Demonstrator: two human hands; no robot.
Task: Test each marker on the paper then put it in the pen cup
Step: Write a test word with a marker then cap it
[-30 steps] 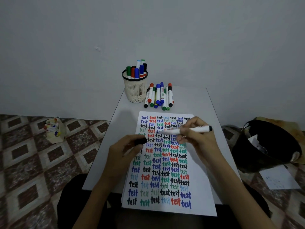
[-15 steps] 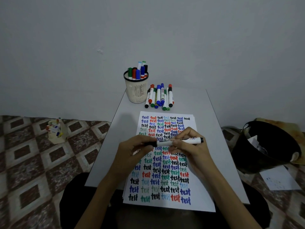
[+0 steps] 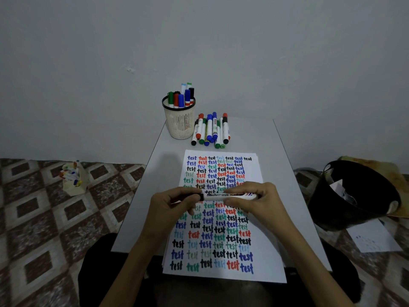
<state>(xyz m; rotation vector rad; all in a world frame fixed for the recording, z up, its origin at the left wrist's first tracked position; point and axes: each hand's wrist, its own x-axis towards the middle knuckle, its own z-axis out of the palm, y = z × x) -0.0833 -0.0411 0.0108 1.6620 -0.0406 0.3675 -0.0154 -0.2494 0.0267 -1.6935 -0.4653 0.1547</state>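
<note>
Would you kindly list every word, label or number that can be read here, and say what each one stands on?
"test": handwritten many times in rows on the paper, in blue, red, black and green.
Print on the held marker: too blurred to read.
Labels on the loose markers beside the pen cup: too small to read.
Marks on the sheet on the floor: too faint to read.

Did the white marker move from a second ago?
Yes. Against the paper, the marker moved left and toward its near edge, meeting the black cap in the left hand.
</note>
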